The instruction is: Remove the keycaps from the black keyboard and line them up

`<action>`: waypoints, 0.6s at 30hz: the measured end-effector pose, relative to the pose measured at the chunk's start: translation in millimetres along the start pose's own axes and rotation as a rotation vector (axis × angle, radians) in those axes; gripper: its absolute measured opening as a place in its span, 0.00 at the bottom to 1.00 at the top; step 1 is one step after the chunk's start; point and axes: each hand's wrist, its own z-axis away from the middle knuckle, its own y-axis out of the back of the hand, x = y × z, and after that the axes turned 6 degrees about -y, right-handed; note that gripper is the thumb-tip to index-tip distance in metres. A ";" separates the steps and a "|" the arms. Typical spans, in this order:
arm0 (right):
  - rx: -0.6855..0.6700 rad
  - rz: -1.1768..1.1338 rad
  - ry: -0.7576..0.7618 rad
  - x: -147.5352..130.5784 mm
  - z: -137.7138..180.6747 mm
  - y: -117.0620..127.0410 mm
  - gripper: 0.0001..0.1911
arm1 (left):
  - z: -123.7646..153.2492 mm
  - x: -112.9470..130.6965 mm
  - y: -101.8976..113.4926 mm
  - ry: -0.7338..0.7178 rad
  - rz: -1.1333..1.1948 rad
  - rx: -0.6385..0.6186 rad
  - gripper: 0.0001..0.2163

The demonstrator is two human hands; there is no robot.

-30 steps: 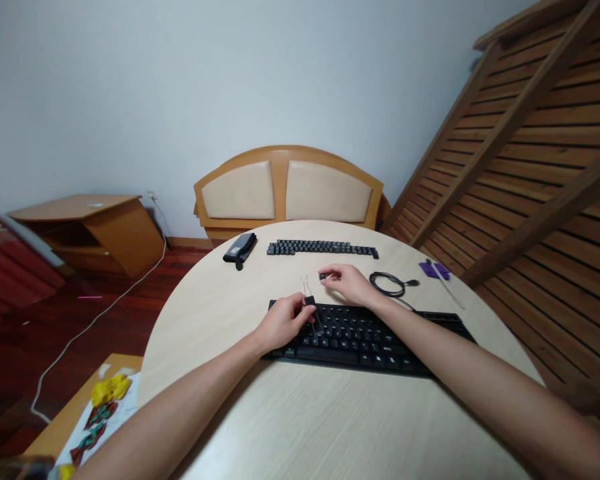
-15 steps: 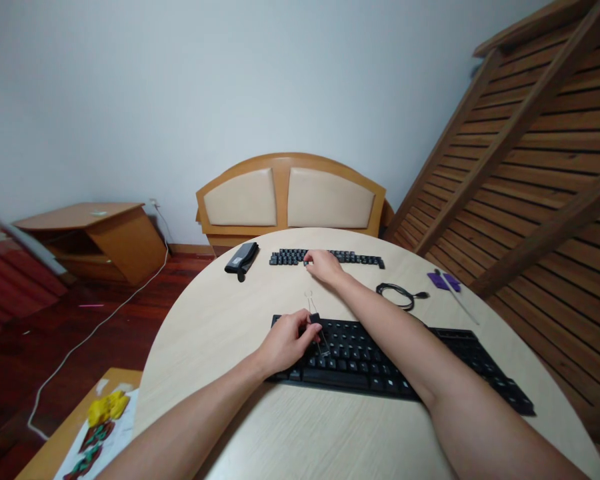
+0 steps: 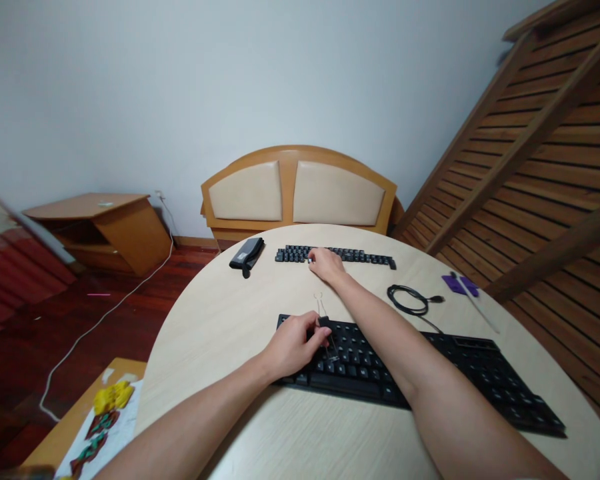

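Note:
My left hand (image 3: 296, 343) is closed around the dark middle of a wire keycap puller (image 3: 325, 323), over the left part of a black keyboard (image 3: 350, 383). One pair of wire ends points away from me and the other lies over the keys. Several keys are missing from the keyboard's upper rows. Farther off, my right hand (image 3: 327, 265) reaches to the front edge of the lined-up black keycaps (image 3: 353, 256). Its thumb and forefinger are pinched on a small keycap (image 3: 311, 260), mostly covered by the fingers. My right forearm crosses above the keyboard and hides part of it.
A folded black pouch (image 3: 247, 254) lies left of the keycaps. To the right are the coiled black cable (image 3: 409, 300) and a purple cloth (image 3: 459, 285) with a thin stick on it. The round table's edge (image 3: 175, 297) curves around, with a wooden slatted panel (image 3: 500, 180) at right.
The camera view has shifted slightly, so the table's things sit a little farther right. Both hands keep nearly the same places and grips, the right still at the keycap row.

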 end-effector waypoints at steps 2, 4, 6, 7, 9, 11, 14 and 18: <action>0.008 -0.004 0.001 -0.7 -0.5 -1.8 0.14 | -0.2 -0.4 -0.2 0.002 -0.004 0.003 0.12; 0.013 -0.011 0.001 -1.4 -0.8 -3.1 0.14 | -0.6 -0.6 -0.2 0.007 -0.009 0.003 0.12; 0.015 -0.018 -0.001 -2.3 -1.0 -3.9 0.14 | -1.0 -0.6 -0.2 0.007 -0.011 0.004 0.12; 0.015 -0.022 -0.003 -2.8 -1.0 -4.1 0.14 | -1.1 -0.6 -0.2 0.006 -0.012 0.005 0.12; 0.015 -0.028 -0.004 -3.7 -0.9 -4.2 0.14 | -1.1 -0.7 -0.3 0.004 -0.018 0.006 0.12; 0.015 -0.032 -0.005 -4.3 -1.1 -4.2 0.14 | -0.8 -0.8 -0.3 0.004 -0.023 0.003 0.12; 0.011 -0.037 -0.011 -4.7 -1.7 -4.4 0.13 | -0.2 -0.6 -0.1 0.003 -0.017 0.000 0.11; 0.000 -0.039 -0.020 -4.8 -2.1 -4.9 0.13 | -0.2 0.5 0.7 0.006 -0.013 -0.002 0.11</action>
